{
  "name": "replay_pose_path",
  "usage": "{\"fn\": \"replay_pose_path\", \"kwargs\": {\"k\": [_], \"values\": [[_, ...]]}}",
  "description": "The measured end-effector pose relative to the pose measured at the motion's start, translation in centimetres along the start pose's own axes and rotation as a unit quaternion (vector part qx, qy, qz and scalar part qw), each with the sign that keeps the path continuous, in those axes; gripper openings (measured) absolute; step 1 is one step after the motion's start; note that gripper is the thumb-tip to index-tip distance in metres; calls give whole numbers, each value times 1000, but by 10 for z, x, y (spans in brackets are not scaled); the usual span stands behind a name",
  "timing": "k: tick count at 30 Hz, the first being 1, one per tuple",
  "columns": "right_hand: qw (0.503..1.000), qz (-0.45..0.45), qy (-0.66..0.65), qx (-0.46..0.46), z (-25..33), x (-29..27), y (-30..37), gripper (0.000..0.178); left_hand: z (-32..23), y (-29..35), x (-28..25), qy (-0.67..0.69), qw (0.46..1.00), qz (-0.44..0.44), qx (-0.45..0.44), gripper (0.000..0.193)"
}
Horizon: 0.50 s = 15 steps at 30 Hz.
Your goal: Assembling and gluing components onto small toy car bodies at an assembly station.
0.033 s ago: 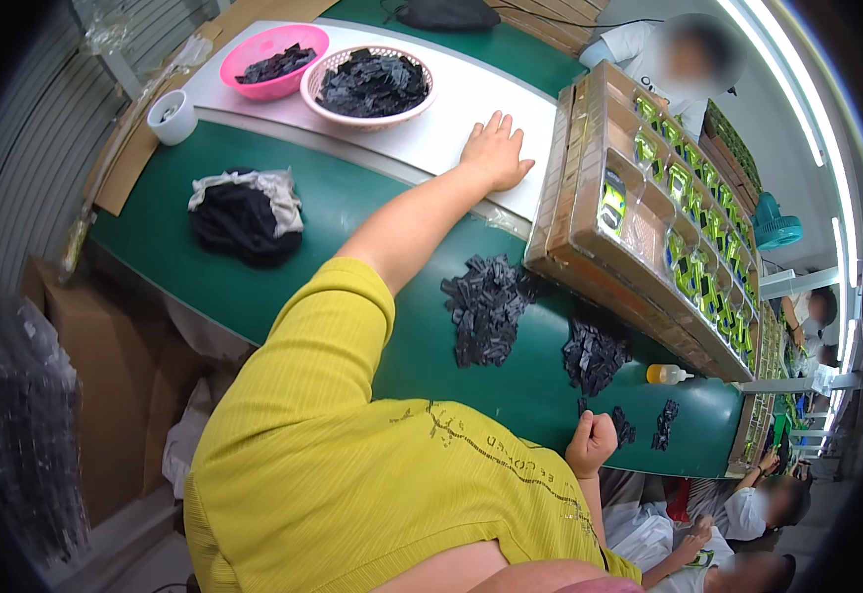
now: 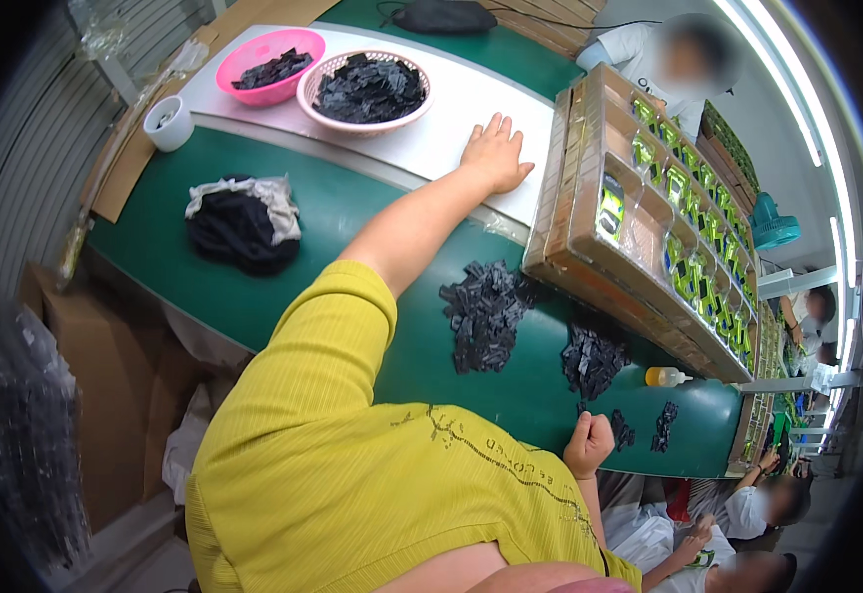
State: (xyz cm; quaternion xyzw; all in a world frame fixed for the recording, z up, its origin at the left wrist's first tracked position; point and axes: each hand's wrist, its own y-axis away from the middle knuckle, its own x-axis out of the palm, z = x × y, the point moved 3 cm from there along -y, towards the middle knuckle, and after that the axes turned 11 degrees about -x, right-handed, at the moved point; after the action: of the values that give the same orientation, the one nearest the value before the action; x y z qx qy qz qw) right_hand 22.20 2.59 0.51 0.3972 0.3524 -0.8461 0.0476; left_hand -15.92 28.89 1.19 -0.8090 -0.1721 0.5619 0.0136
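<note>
On the green surface (image 2: 254, 296), the person's left hand (image 2: 496, 155) lies flat, palm down, fingers spread wide, on a white sheet (image 2: 422, 138) that covers the far part of the surface. The hand holds nothing. Its fingertips point toward the far edge, and its outer side sits near the corner of a long cardboard tray (image 2: 575, 198) with rows of compartments; many compartments contain green-and-yellow packaged items (image 2: 684, 277).

The right hand (image 2: 588, 445) is closed into a loose fist at the near edge of the surface. Whether it encloses anything cannot be determined. Small clusters of black parts (image 2: 664, 425) lie just beside it.

Two larger heaps occupy the surface between the hands: a heap of dark flat parts (image 2: 486, 314) close to the left forearm, and a second dark heap (image 2: 593, 361) nearer the tray. A small bottle with a yellow cap (image 2: 667, 377) lies on its side against the tray's near edge.

On the white sheet, well apart from the left hand, stand a pale basket (image 2: 367, 94) filled with black parts and, touching it on the left, a pink bowl (image 2: 268, 64) with fewer black parts. A white cup (image 2: 168, 124) stands near the surface's left corner. A dark bundle with a pale cloth (image 2: 244, 225) over it rests on the green area.

Other people sit at the far end and along the right side.
</note>
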Motion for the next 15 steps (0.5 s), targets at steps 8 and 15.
{"fn": "replay_pose_path", "kwargs": {"k": [8, 15], "values": [[999, 37, 39, 4, 5, 9, -11, 27, 1, -39, 12, -32, 997, 64, -34, 72], [997, 53, 53, -10, 7, 8, -11, 28, -1, -40, 22, -46, 995, 82, -33, 71]]}}
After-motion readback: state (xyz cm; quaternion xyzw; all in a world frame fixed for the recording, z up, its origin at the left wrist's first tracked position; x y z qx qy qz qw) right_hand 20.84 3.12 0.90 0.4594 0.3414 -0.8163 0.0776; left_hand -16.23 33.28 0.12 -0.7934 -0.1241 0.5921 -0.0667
